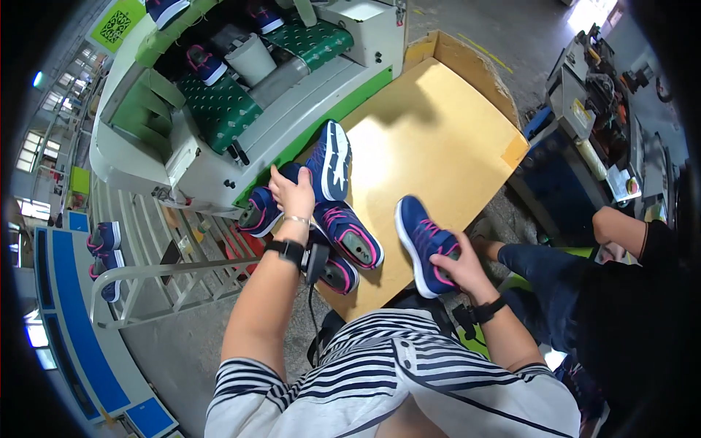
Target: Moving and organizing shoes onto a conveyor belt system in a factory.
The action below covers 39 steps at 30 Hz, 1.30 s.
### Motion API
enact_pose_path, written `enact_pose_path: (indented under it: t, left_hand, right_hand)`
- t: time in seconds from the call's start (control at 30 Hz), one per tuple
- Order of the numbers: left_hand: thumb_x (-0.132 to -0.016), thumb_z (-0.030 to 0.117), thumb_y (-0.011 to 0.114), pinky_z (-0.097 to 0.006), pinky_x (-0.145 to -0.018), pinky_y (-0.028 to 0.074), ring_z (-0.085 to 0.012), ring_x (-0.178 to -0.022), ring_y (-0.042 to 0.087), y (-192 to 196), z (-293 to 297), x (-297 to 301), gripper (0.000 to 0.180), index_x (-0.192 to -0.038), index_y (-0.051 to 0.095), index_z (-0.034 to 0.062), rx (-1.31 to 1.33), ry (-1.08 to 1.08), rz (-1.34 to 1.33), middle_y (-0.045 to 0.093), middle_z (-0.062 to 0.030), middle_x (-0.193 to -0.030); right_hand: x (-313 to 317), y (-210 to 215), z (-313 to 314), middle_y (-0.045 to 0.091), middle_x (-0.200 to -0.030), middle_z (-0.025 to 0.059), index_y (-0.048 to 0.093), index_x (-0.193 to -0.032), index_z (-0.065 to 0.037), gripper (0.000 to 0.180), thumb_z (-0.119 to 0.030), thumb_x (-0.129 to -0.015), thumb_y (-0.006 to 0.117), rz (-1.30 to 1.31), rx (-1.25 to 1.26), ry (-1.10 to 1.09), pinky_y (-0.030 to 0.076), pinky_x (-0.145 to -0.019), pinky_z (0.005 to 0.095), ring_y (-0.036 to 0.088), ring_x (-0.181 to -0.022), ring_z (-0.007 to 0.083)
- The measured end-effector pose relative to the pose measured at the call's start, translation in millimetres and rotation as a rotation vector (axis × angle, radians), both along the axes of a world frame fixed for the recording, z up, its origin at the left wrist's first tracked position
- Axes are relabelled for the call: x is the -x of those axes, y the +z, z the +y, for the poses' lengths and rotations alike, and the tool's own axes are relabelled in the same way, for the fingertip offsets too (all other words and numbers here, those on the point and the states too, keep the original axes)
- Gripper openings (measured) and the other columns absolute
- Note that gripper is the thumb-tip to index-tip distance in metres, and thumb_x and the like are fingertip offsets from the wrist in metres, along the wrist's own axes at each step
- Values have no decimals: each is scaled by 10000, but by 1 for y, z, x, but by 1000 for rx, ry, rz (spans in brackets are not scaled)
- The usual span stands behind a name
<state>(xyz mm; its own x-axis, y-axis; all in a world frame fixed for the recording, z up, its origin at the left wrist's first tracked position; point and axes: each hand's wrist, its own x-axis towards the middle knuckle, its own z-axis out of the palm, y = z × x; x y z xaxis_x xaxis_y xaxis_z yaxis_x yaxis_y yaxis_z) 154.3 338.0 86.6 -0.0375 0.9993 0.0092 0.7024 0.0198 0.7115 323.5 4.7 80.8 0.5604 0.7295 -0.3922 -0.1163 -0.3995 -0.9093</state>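
Observation:
My right hand (467, 269) grips a navy sneaker (422, 232) by its heel opening, thumb inside the collar, at the near right side of the tan board. The sneaker has a white sole and pink trim, and its toe points away from me. My left hand (294, 196) is closed over another navy sneaker (290, 172), partly hidden by the fingers, in a cluster at the board's left edge. Beside it a sneaker lies on its side, showing its white and navy sole (336, 162). Nearer me rest a pink-laced sneaker (349, 232) and a partly covered one (340, 274).
A white and green machine (307, 109) with green dotted belts carrying sneakers stands beyond the board (438, 139). Metal rails (182, 270) run at left, with two sneakers (106, 252) past them. Another person's arm (621, 228) and a cluttered bench (577, 109) are at right.

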Motion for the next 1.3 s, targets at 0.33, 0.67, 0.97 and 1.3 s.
enact_pose_path:
  t: [0.33,0.67,0.97,1.3]
  left_hand:
    - [-601,413,874,-492,-1019,359,-358,-1184,499,-18,-46,-95,1072,-1463,317,105,12,-447,153,479,-201,-1301]
    - [-863,62,619,-374,-881,551,-196,-1030,636,17,-6,-55,464,-1318,528,79,1031,-304,-1284,640,-66,-1142]
    - [-773,33,599,-311,-843,509,-194,-952,592,179,145,-11,581,-1331,438,26,-124,-228,-802,587,-88,-1103]
    - [-928,315,640,-413,-1176,236,-378,-1435,258,142,169,25,751,-1484,287,-43,-514,-75,-290,277,-265,-1525]
  right_hand:
    - [-48,-48,53,428,-1432,272,172,-1558,-95,933,-55,-799,713,-462,-26,-356,389,-1075,403,471,-1298,375]
    - [-54,5,107,461,-1421,154,312,-1489,10,772,-19,-826,705,-55,-322,-384,365,-1107,359,468,-1305,246]
    - [-102,157,429,601,-1304,210,457,-1422,11,688,-173,-821,736,-582,-769,-17,435,-1037,349,588,-1209,272]
    - [-62,96,488,464,-1436,234,432,-1430,-18,661,-292,-895,706,-828,-808,187,346,-1114,394,439,-1344,343]
